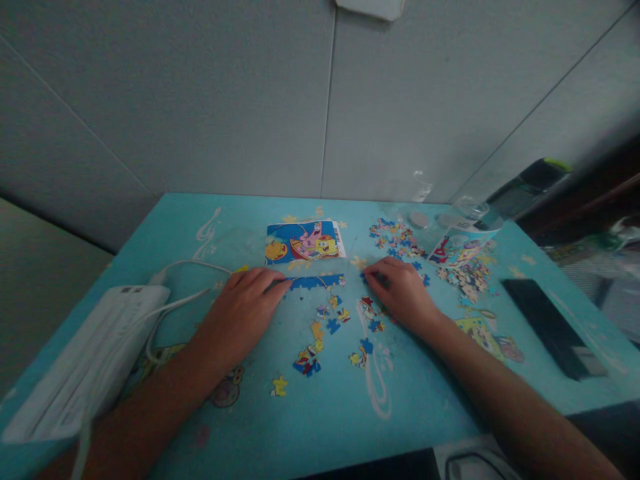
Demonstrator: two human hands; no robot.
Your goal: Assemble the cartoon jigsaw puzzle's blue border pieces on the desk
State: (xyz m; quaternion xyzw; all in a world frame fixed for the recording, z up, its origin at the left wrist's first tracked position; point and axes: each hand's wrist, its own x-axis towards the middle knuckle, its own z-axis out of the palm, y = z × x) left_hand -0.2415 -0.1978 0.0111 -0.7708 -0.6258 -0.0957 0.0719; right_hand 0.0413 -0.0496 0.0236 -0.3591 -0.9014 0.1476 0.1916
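My left hand [245,305] lies flat on the blue table [320,413], fingers stretched out, their tips touching the left end of a joined strip of blue puzzle pieces [316,281]. My right hand [400,288] rests palm down to the right of that strip, its fingertips bent onto a small puzzle piece at the table surface. Beyond the strip lies the cartoon reference picture [304,241]. Loose puzzle pieces [325,333] are scattered between and below my hands.
A white power strip with cables [85,360] sits at the left. More loose pieces [397,239] and a cartoon bag with pieces [463,257] lie at the back right, beside a clear bottle [505,200]. A black phone [547,327] lies at the right. Grey partition walls stand behind.
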